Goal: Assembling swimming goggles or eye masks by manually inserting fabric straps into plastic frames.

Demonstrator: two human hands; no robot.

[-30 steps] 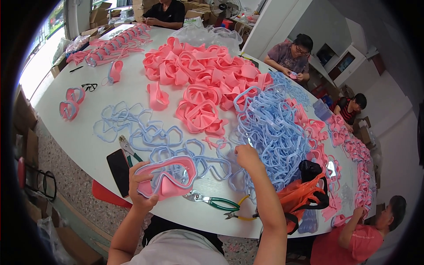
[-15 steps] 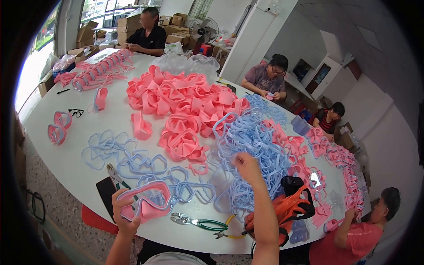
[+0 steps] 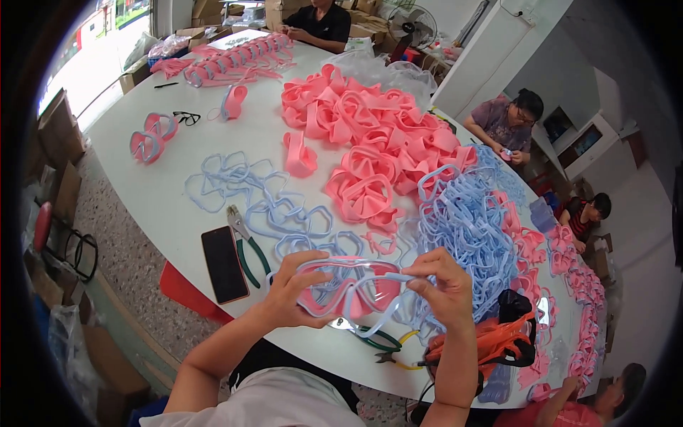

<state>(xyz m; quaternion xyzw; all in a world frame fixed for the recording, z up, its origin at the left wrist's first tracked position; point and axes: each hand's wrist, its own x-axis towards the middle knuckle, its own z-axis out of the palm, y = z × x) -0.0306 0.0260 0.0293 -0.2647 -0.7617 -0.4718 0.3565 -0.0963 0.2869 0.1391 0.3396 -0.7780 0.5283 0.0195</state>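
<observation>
Close in front of me, my left hand [image 3: 288,293] grips a pink diving mask [image 3: 386,290] by its left side. Its clear lens is in place. At the mask's right end, my right hand [image 3: 447,288] pinches a pale blue frame ring [image 3: 366,326], which lies across the front of the mask and hangs below it. How far the ring is seated around the lens I cannot tell. Just beyond my right hand rises a heap of blue frame rings [image 3: 466,228]. Loose blue rings [image 3: 235,178] lie beyond my left hand.
A black phone [image 3: 223,265] and green-handled pliers [image 3: 250,257] lie left of my hands. More pliers [image 3: 377,339] and an orange bag [image 3: 484,341] are near the front edge. Pink mask skirts [image 3: 363,117] are heaped mid-table. Several people sit around the table.
My right hand has come from the blue heap to the mask, bringing a blue ring. My left hand has moved the mask rightward and turned it. The whole view has shifted.
</observation>
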